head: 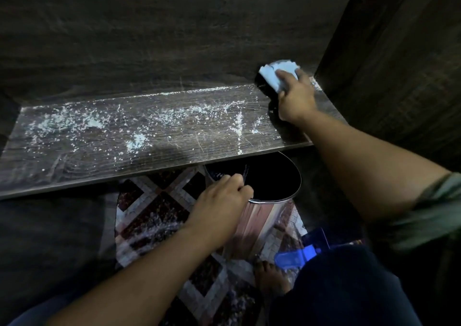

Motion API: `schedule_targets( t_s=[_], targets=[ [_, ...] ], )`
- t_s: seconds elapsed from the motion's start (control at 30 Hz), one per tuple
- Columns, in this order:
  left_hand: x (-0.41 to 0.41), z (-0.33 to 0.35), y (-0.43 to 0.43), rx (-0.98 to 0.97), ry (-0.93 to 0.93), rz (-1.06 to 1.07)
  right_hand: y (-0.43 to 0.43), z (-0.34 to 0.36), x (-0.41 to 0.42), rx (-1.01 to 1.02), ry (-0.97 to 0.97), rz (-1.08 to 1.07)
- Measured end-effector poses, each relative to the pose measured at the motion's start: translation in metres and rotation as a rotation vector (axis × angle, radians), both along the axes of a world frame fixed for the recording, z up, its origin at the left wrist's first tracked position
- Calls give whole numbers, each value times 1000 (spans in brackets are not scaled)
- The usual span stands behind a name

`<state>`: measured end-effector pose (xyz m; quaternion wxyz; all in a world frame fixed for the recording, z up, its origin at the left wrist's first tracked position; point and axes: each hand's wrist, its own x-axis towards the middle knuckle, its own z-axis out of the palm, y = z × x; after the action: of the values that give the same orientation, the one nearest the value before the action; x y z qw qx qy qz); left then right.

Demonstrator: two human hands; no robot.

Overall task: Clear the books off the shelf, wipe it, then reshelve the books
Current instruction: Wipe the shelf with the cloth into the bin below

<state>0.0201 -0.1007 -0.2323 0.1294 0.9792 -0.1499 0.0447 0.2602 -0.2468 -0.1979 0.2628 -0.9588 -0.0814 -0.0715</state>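
1 cloth (270, 76), likely soft and light: right hand (295, 99) fingers clamp it at shelf's (74, 161) right end; left hand (222, 196) fingers curl round the bin (279, 200) rim.

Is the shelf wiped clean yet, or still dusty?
Still dusty: white specks cover the shelf; the right hand holds the cloth at its right rear corner.

dark wood-grain shelf board (99, 156) runs left to right; dark wooden back panel (174, 38) behind it, dark wooden side panel (399, 63) at its right end. white powdery crumbs (134, 142) scattered on the board, mostly left and centre. pale blue folded cloth (270, 76) in the rear right corner, under the right hand (296, 98). round shiny metal bin (259, 216) below the board's front edge, on a diamond-patterned rug (154, 216); left hand (222, 198) on its near-left rim. blue plastic bottle (294, 258) near-right of the bin, bare foot (270, 278) just beside it.
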Motion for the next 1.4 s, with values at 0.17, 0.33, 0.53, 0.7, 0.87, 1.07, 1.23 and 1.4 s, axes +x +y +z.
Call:
schedule_targets(
  t_s=[0.17, 0.33, 0.53, 0.7, 0.87, 1.07, 1.23, 1.4],
  targets=[
    [1, 0, 6, -24, 8, 4, 16, -8, 9, -255, 81, 108],
    [1, 1, 9, -14, 38, 18, -3, -7, -14, -119, 23, 232],
    [-1, 7, 5, 20, 50, 16, -36, -12, -55, -44, 1, 376],
    [-3, 5, 4, 9, 33, 20, -56, 3, -37, 113, -34, 151],
    [-1, 0, 5, 51, 23, 16, -79, -12, -22, -203, 6, -75],
    [-2, -1, 2, 82, 14, -7, -59, -22, -36, -245, -21, -2],
    [-4, -1, -2, 70, -4, 5, -54, -16, -60, -221, 23, 151],
    [-3, 2, -2, 41, 7, 6, -48, -10, -90, -196, 79, 277]
  ],
)
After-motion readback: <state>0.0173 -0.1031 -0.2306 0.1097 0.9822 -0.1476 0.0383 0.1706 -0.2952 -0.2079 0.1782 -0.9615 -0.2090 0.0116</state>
